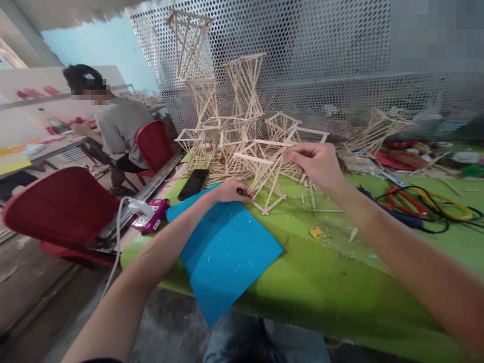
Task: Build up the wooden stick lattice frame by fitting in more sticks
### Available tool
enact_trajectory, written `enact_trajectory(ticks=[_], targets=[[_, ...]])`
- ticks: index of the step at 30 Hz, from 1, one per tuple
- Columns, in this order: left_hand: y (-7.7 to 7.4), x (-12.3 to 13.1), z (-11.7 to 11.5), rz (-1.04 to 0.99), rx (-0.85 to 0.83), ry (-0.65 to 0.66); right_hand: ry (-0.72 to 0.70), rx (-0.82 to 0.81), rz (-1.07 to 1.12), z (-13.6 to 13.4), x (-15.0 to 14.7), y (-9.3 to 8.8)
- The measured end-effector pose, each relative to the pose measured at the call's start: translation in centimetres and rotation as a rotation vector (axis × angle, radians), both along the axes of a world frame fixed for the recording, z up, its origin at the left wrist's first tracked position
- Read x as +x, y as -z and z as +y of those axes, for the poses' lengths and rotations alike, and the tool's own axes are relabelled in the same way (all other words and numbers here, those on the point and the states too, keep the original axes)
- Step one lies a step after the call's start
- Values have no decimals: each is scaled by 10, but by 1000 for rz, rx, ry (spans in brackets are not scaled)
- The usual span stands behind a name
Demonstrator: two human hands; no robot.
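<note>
A pale wooden stick frame, an open lattice of thin crossed sticks glued into a box-like shape, stands on the green counter just beyond a blue sheet. The left hand rests at its lower edge, fingers curled against a bottom stick. The right hand pinches an upper stick of the frame between thumb and fingertips. Taller stick towers stand behind it, in front of a perforated metal screen.

One head-worn camera looks forward and down from close above the near edge of the green surface, facing its far edge.
</note>
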State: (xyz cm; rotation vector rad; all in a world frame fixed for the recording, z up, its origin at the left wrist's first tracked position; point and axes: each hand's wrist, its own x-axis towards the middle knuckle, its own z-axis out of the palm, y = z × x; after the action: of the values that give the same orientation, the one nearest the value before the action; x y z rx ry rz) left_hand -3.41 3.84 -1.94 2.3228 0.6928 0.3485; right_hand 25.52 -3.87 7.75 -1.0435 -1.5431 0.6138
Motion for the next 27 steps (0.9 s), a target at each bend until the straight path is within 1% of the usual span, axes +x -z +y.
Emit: enact_trajectory(ticks=[5, 8, 12, 18, 24, 27], targets=[[-2, -1, -1, -10, -36, 11, -61, -3, 28, 4, 2, 4], [-3, 0, -2, -4, -51, 8, -73, -5, 40, 3, 2, 4], [-3, 0, -2, -7, -22, 10, -72, 10, 27, 0, -1, 3], [-1, 0, -1, -22, 7, 23, -112, 8, 54, -4, -6, 2], [-3, 0, -3, -18, 8, 20, -92, 20, 27, -8, -10, 1], [-5, -1, -3, -22, 12, 34, -3, 99, -85, -13, -9, -4]])
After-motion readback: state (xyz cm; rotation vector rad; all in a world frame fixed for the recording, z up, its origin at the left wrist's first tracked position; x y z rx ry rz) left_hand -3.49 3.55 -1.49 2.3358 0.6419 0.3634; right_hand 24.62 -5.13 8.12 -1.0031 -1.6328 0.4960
